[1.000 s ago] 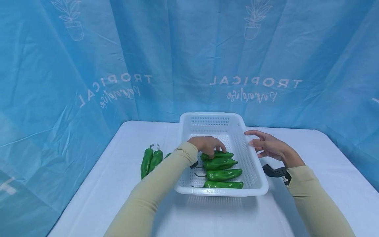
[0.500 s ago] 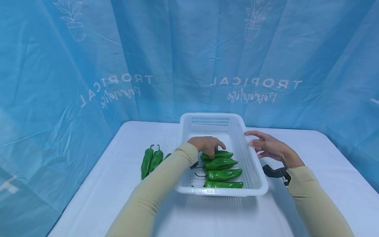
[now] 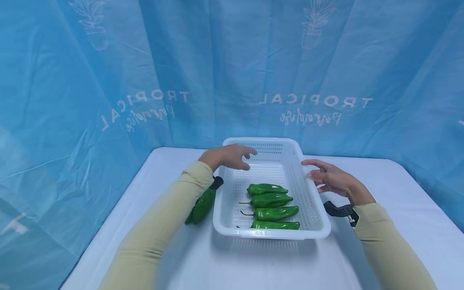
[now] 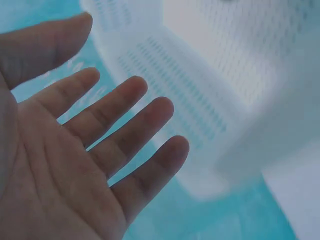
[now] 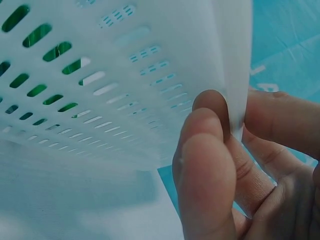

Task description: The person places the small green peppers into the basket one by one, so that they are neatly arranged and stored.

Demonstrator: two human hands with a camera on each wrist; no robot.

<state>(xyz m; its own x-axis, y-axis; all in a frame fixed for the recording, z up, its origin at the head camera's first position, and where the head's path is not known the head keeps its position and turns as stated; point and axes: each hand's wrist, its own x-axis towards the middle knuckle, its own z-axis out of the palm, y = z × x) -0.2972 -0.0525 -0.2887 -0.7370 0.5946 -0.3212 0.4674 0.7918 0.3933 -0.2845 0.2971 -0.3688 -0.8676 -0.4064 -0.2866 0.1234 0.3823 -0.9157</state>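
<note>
Several green peppers lie side by side in a white perforated plastic basket, toward its near end. My left hand hovers over the basket's far left side with nothing in it. Its fingers are extended and spread, as the left wrist view also shows. At the basket's right side, my right hand pinches the rim. In the right wrist view, thumb and fingers stand on either side of the rim, and green shows through the slots.
More green peppers lie on the white table left of the basket, partly hidden by my left forearm. A blue printed curtain hangs behind and at both sides of the table.
My left hand has let go of the farthest pepper in the basket and moved up and left, away from the peppers. My right hand stays on the rim.
</note>
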